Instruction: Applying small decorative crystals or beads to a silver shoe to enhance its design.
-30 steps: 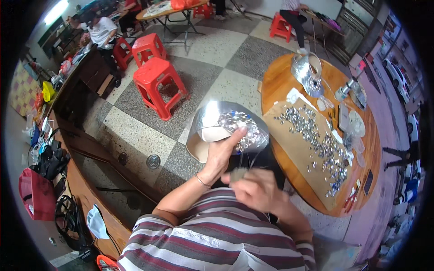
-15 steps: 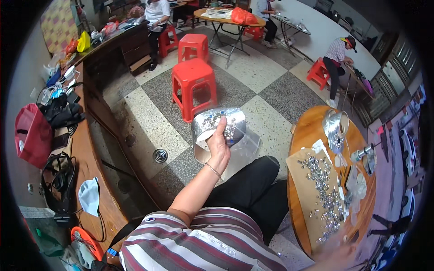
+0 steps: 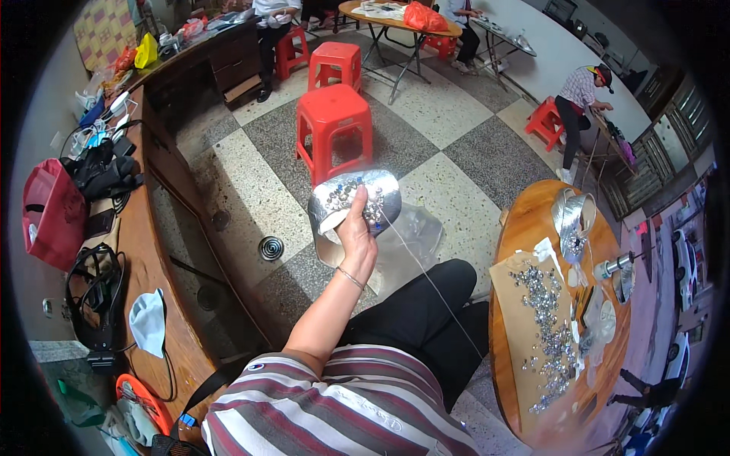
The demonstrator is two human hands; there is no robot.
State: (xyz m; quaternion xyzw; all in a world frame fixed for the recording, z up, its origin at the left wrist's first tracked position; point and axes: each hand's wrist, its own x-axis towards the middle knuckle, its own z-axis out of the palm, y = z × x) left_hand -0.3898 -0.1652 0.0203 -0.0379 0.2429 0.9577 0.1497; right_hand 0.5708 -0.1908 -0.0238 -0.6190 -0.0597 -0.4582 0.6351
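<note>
Behind the silver dish [image 3: 357, 204], fingers [image 3: 354, 218] hidden.

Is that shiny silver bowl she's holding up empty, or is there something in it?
Not empty: the silver bowl in the left hand holds small glittering pieces.

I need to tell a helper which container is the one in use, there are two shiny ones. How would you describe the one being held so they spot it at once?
Start at the nearest red stool on the checkered floor. Just below it, the left hand holds up a silver foil bowl of small shiny pieces. Unlike the other foil container resting on the round wooden table, this one is lifted in the air.
</note>
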